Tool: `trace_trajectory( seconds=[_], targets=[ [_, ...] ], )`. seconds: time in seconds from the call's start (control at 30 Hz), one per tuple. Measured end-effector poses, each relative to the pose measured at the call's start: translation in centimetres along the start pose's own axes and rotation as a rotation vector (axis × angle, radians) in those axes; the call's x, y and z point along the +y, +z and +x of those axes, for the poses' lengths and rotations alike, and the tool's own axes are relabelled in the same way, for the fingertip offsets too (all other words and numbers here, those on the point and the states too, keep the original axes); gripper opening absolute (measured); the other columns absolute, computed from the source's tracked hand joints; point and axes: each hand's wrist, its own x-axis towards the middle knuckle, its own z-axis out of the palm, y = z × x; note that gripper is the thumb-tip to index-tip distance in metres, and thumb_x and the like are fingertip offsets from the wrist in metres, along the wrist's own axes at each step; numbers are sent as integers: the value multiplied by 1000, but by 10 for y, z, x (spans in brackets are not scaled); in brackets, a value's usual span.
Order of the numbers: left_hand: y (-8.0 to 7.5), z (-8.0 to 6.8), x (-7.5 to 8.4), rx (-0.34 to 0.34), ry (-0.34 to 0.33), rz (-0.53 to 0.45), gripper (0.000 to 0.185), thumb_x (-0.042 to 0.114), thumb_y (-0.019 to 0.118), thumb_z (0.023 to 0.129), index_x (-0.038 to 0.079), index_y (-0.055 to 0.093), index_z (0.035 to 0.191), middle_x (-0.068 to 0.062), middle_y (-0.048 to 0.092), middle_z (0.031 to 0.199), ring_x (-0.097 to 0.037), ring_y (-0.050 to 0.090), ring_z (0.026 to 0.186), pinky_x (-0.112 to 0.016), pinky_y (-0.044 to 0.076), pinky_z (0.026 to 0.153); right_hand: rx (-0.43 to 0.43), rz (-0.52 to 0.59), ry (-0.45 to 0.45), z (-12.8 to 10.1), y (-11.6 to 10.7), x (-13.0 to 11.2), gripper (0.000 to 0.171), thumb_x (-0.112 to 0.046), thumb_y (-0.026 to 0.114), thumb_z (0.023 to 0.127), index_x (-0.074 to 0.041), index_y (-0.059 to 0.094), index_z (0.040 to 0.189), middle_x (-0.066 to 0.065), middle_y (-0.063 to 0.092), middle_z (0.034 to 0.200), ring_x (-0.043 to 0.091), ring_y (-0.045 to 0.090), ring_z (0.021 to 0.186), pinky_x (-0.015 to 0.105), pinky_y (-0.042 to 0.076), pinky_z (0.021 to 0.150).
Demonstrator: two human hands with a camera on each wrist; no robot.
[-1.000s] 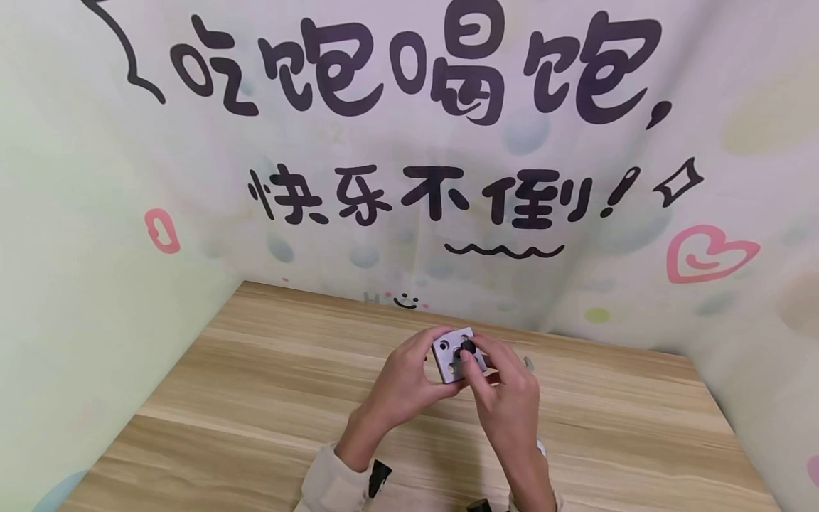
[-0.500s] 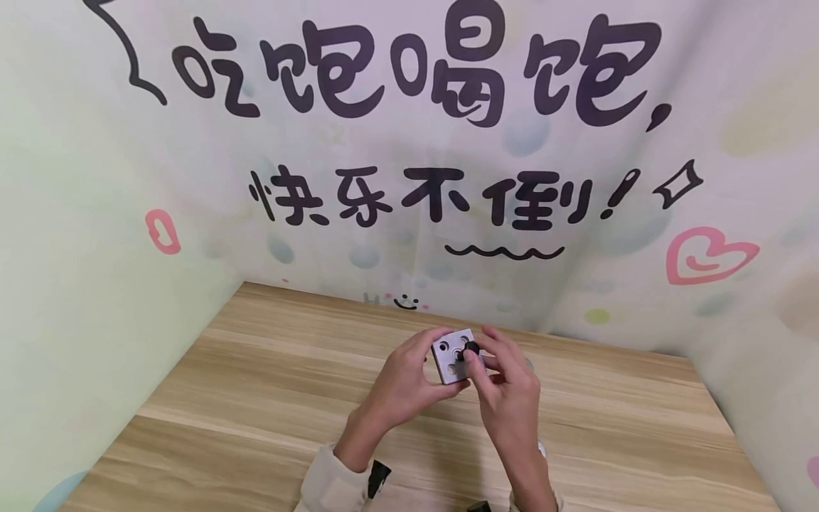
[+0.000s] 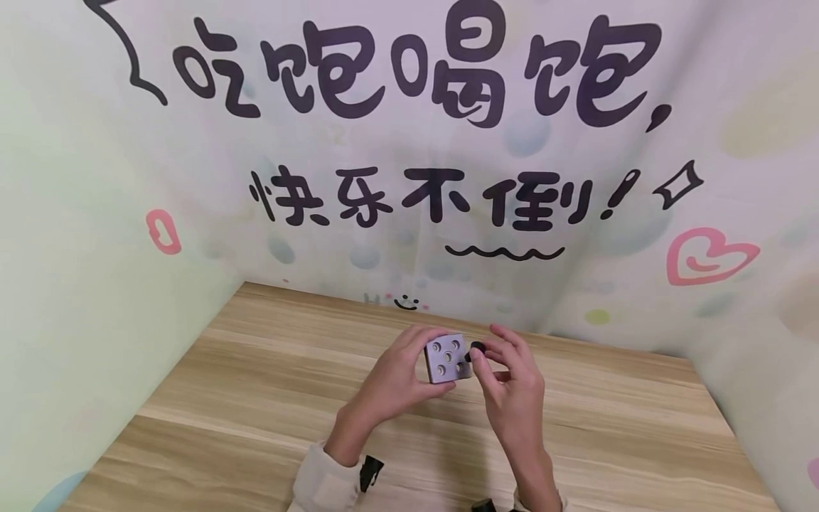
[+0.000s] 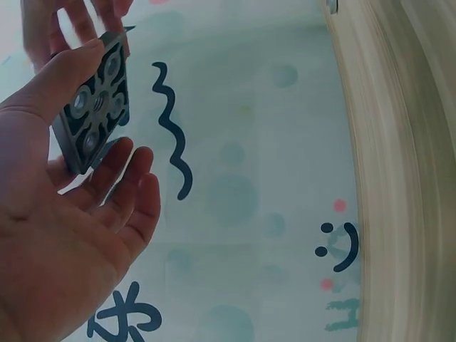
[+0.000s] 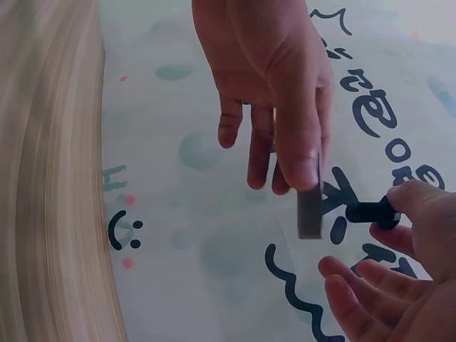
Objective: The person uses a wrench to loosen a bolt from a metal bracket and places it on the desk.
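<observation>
My left hand holds a small grey square block with several round holes, thumb on one edge and fingers behind it, above the wooden table. In the left wrist view the block sits between the thumb and fingers. My right hand pinches a small black round-headed peg just right of the block, apart from it. The right wrist view shows the peg at the fingertips, with the block edge-on under my left thumb.
A printed backdrop with large black characters rises behind the table and wraps both sides. A small grey piece lies on the table near the backdrop.
The black peg has come out of the block: my right hand drew it to the right, and my left hand shifted the block slightly left, baring all the holes.
</observation>
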Motion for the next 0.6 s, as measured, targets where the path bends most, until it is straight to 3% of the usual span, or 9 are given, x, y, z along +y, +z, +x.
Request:
trace_trajectory(
  seconds=[0.3,0.5,0.6],
  targets=[
    [-10,-4,-11,-105,-91,9,69,24,88,75,14,54,134,-1,57,127,-15,53,106,-35,50,87,-155,-106,135,4,-1,11,6,-10,71,91,-4,73,89,11,66,124,25,72,94,30,57,67],
    [-10,-6,-18,-195,-127,114,66,27,87,75,10,56,131,-4,53,131,-19,53,113,-40,49,94,-298,-191,232,4,-1,22,18,-18,66,96,-3,74,90,15,60,134,35,63,113,45,56,80],
    [-9,-7,-21,-239,-144,164,64,27,87,76,9,57,129,-5,53,130,-20,54,110,-40,50,91,-378,-258,253,2,-1,28,21,-22,65,97,-5,74,89,17,58,136,38,63,112,45,55,76]
  ],
)
